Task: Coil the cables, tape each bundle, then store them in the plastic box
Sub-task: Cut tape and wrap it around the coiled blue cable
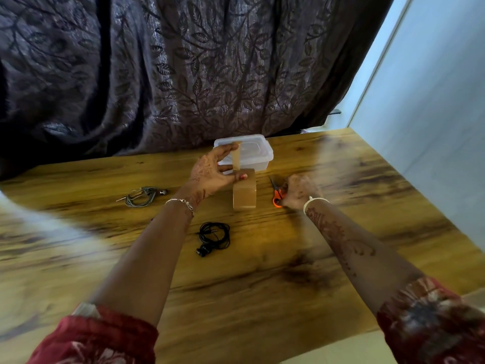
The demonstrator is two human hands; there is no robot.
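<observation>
A strip of tape (237,158) is held pinched in the grip of the left hand (212,172), drawn upward from the tape roll (244,195), which stands on edge on the tabletop (288,258) just below that grip, with the lidded plastic box (259,156) just behind it. The grip of the right hand (299,191) is closed round the orange handles of the scissors (277,193), whose blades are laid toward the roll. A grey cable (143,197) is noted well left of the left grip and a coiled black cable (214,236) nearer the person, both apart from the box.

Glossy wood-grain table (262,271), translucent plastic box (258,158).
Shiny brown tape strip (237,158) between left fingers (225,149); orange plastic-handled scissors (276,198) under right fingers (291,183).
</observation>
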